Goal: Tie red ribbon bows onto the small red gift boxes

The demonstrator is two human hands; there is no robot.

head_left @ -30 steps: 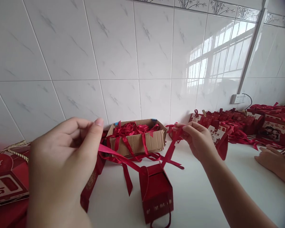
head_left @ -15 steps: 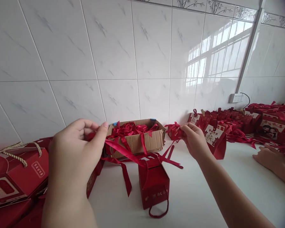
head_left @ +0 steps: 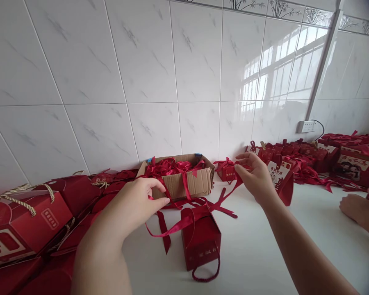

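In the middle of the white table stands a small red gift box [head_left: 201, 237] with a dark red cord handle looped at its front. A red ribbon [head_left: 175, 227] runs through its top, its left length slack and curving back toward my left hand [head_left: 138, 203]. A bit of red shows between the curled fingers of that hand, which hovers left of the gift box. My right hand [head_left: 253, 176], beyond the box to the right, pinches the ribbon's other length, which rises from the box top.
A cardboard box [head_left: 192, 184] full of red ribbons sits against the tiled wall. Red gift boxes [head_left: 39, 221] crowd the left side; more red boxes [head_left: 279, 180] and ribbons fill the back right. Another person's hand [head_left: 359, 211] rests at the right edge.
My left hand has moved right and down, and its ribbon length has gone from stretched to slack. My right hand has shifted slightly right. The other person's hand has moved right.
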